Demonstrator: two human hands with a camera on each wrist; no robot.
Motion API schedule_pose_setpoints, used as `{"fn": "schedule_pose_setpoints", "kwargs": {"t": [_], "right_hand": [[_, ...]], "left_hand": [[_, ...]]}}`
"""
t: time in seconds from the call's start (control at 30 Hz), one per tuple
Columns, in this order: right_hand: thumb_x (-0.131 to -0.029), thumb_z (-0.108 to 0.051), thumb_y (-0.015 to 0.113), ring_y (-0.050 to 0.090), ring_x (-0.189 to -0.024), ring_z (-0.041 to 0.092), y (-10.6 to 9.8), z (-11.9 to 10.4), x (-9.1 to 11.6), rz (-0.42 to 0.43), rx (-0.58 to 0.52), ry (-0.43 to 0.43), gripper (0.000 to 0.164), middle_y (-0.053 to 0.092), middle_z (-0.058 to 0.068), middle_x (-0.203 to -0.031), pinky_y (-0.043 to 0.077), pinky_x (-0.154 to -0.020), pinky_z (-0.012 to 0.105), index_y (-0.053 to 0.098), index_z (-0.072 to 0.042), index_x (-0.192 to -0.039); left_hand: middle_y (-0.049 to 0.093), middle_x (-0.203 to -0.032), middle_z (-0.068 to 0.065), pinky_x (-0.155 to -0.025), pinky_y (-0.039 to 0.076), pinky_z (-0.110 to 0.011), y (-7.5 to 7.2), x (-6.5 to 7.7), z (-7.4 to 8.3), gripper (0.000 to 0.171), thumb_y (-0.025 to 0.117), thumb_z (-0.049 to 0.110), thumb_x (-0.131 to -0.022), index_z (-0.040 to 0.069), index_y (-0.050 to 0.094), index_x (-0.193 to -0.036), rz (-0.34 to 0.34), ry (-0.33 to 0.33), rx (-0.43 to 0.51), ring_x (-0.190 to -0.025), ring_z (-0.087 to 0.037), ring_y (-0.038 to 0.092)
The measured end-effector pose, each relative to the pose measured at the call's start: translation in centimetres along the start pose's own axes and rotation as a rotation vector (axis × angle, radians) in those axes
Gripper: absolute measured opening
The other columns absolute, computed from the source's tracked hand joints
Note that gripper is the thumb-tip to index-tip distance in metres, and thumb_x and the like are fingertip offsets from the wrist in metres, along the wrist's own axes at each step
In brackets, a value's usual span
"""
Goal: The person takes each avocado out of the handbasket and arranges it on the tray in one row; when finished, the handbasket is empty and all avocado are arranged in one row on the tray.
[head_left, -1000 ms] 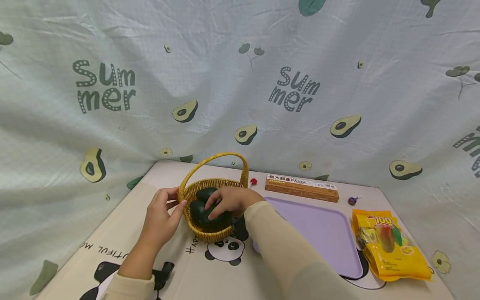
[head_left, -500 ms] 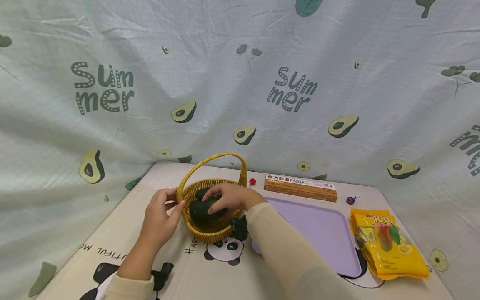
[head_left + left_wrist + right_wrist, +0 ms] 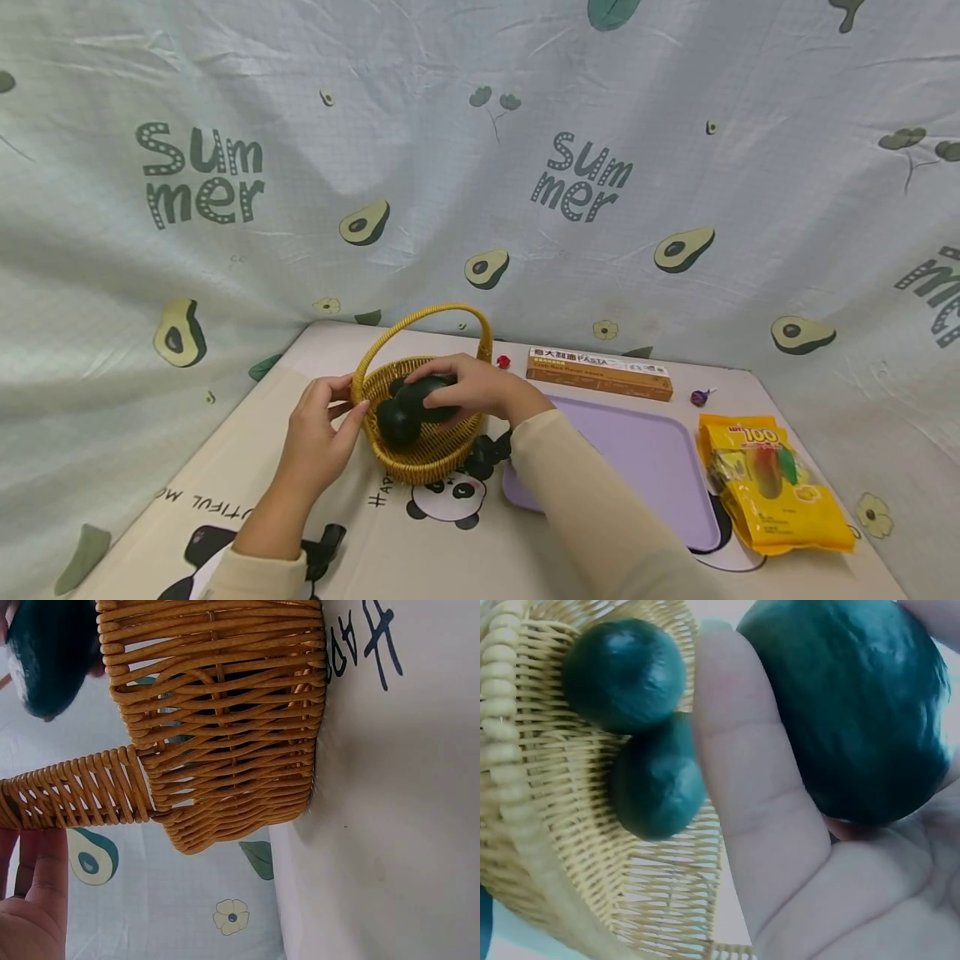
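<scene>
In the head view my left hand (image 3: 322, 425) holds the left foot of the handle (image 3: 363, 379) of a yellow wicker basket (image 3: 417, 473), thumb on the near side. Its fingers go behind the handle in the left wrist view. My right hand (image 3: 476, 387) grips a dark green avocado (image 3: 431, 398) over the basket's opening. In the right wrist view this avocado (image 3: 855, 705) lies between thumb and fingers. Two more avocados lie inside the basket, one (image 3: 622, 675) against the other (image 3: 660, 780).
Right of the basket lies a lilac tray (image 3: 637, 450). Behind it stands a pasta box (image 3: 600, 373). A red lollipop (image 3: 503, 362), a purple lollipop (image 3: 699, 397) and a yellow candy bag (image 3: 776, 487) lie around. A printed curtain (image 3: 450, 167) hangs behind the table.
My right hand has taken hold of an avocado inside the basket and raised it up and to the right, off the others. The left hand has stayed at the handle.
</scene>
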State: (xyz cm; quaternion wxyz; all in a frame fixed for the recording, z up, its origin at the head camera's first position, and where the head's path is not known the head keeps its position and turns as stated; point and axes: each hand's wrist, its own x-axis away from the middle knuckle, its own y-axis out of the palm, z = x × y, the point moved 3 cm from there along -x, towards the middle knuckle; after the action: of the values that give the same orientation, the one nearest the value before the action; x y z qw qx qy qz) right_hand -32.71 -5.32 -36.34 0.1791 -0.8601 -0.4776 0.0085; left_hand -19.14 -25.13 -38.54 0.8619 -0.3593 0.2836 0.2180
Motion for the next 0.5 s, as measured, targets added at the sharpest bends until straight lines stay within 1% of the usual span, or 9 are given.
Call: {"fn": "schedule_pose_setpoints", "kwargs": {"t": [0.07, 0.13, 0.27, 0.37, 0.47, 0.5], "right_hand": [[-0.091, -0.018, 0.076, 0.065, -0.114, 0.028, -0.4, -0.1, 0.6, 0.012, -0.025, -0.021, 0.039, 0.054, 0.005, -0.138, 0.063, -0.087, 0.055, 0.07, -0.028, -0.128], [-0.09, -0.017, 0.078, 0.065, -0.115, 0.029, -0.8, -0.1, 1.1, 0.02, -0.037, -0.041, 0.04, 0.054, 0.006, -0.139, 0.063, -0.088, 0.056, 0.069, -0.027, -0.128], [-0.089, -0.021, 0.081, 0.063, -0.115, 0.026, -1.8, -0.3, 2.2, 0.052, 0.012, -0.07, 0.042, 0.054, 0.005, -0.138, 0.065, -0.085, 0.05, 0.068, -0.026, -0.129], [-0.091, -0.021, 0.077, 0.064, -0.113, 0.026, -2.3, -0.5, 3.1, 0.077, 0.032, -0.075, 0.04, 0.055, 0.007, -0.137, 0.066, -0.084, 0.047, 0.068, -0.026, -0.13], [-0.094, -0.019, 0.074, 0.066, -0.111, 0.027, -2.8, -0.5, 4.0, 0.099, 0.027, -0.074, 0.04, 0.055, 0.009, -0.136, 0.066, -0.084, 0.045, 0.067, -0.026, -0.132], [-0.094, -0.018, 0.074, 0.066, -0.111, 0.027, -2.9, -0.5, 4.3, 0.109, 0.025, -0.073, 0.04, 0.056, 0.009, -0.136, 0.066, -0.085, 0.046, 0.067, -0.027, -0.133]], "left_hand": [[0.06, -0.115, -0.015, -0.09, 0.06, -0.041, 0.0, 0.0, 0.0, 0.04, 0.075, -0.002, -0.091, -0.003, 0.056, -0.126, 0.0, 0.0, -0.002, -0.106, -0.026, 0.066], [0.06, -0.115, -0.015, -0.09, 0.06, -0.04, 0.0, 0.0, 0.0, 0.04, 0.074, -0.002, -0.091, -0.003, 0.056, -0.126, 0.002, 0.0, -0.005, -0.106, -0.026, 0.066], [0.06, -0.115, -0.014, -0.09, 0.06, -0.039, 0.0, 0.0, -0.1, 0.04, 0.075, -0.002, -0.091, -0.003, 0.055, -0.126, 0.008, -0.004, -0.011, -0.106, -0.026, 0.066], [0.059, -0.116, -0.014, -0.09, 0.06, -0.038, 0.1, 0.0, -0.2, 0.041, 0.075, -0.002, -0.091, -0.003, 0.055, -0.126, 0.008, -0.004, -0.012, -0.106, -0.026, 0.066], [0.059, -0.116, -0.015, -0.09, 0.06, -0.039, 0.1, 0.0, -0.2, 0.04, 0.075, -0.002, -0.091, -0.003, 0.055, -0.126, 0.007, -0.001, -0.014, -0.106, -0.026, 0.066], [0.059, -0.116, -0.015, -0.09, 0.06, -0.039, 0.1, 0.0, -0.2, 0.04, 0.075, -0.001, -0.091, -0.003, 0.055, -0.126, 0.006, -0.001, -0.014, -0.106, -0.026, 0.066]]}}
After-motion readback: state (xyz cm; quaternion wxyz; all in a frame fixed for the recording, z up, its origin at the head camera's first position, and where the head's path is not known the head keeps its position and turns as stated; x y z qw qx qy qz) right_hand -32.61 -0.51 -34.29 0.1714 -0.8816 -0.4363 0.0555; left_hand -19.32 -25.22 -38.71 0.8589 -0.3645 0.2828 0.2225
